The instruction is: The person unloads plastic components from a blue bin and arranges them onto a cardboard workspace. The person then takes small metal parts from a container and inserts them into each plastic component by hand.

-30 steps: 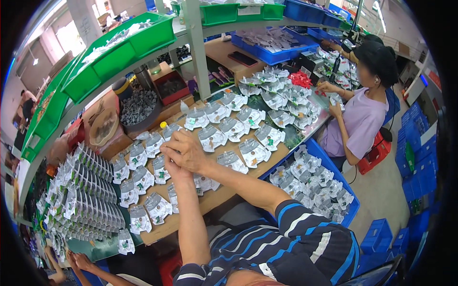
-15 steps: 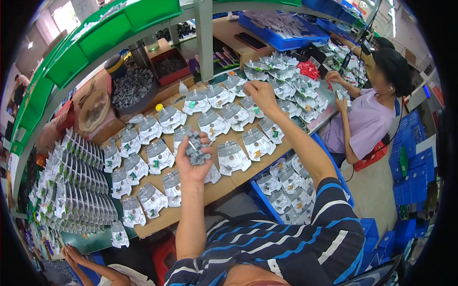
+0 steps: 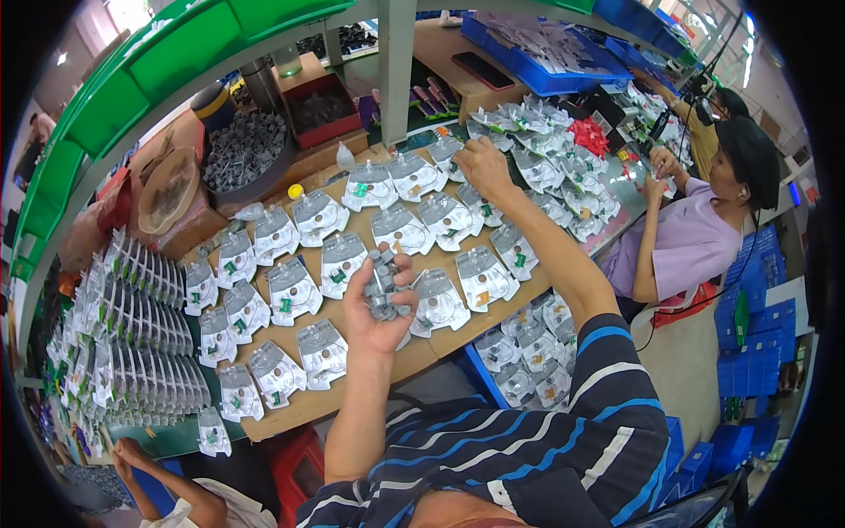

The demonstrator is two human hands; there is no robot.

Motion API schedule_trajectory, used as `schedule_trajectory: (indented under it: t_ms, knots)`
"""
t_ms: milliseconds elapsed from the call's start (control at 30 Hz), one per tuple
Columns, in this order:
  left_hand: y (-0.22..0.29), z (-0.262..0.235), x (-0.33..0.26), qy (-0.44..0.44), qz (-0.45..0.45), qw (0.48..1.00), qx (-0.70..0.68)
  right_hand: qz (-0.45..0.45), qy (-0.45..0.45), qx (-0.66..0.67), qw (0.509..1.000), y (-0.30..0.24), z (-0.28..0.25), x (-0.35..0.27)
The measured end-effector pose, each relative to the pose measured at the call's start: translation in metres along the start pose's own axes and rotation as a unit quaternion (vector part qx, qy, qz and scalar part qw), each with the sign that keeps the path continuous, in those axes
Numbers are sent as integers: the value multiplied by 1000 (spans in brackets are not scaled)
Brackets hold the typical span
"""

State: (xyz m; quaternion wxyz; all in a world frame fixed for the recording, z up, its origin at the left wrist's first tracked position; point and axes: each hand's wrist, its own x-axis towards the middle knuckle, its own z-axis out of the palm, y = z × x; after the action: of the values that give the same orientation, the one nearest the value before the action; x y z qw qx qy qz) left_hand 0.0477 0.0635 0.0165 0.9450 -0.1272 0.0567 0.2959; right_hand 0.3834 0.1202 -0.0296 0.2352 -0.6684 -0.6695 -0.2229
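Left hand (image 3: 378, 304) grip cupping grey parts (image 3: 384, 286) (stack upright); right hand (image 3: 482, 165) on packets (image 3: 458, 150)

- The left hand (image 3: 380, 304) is now lifting clear of the desk (image 3: 348, 396), cupping a handful of small grey parts (image 3: 384, 283).
- The right hand (image 3: 482, 165) is reaching farther out, onto a far clear packet (image 3: 444, 151).

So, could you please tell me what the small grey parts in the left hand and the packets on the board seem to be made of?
The small grey parts heaped in the left hand look like dull metal, uniformly grey with slight glints, though grey plastic cannot be ruled out. The clear blister packets appear to be glossy transparent plastic, since they catch highlights and show their contents. The tan board beneath looks like matte cardboard or wood.
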Motion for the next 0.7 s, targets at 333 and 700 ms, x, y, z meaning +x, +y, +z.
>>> schedule_trajectory:
  t_ms: [333,700]
  knots:
    - [2,-6,-8,-1,27,1000,-16,152,-160,41,974,3,-4,20]
    - [-1,-1,-5,-56,21,997,-53,111,-27,63,992,-19,-26,18]
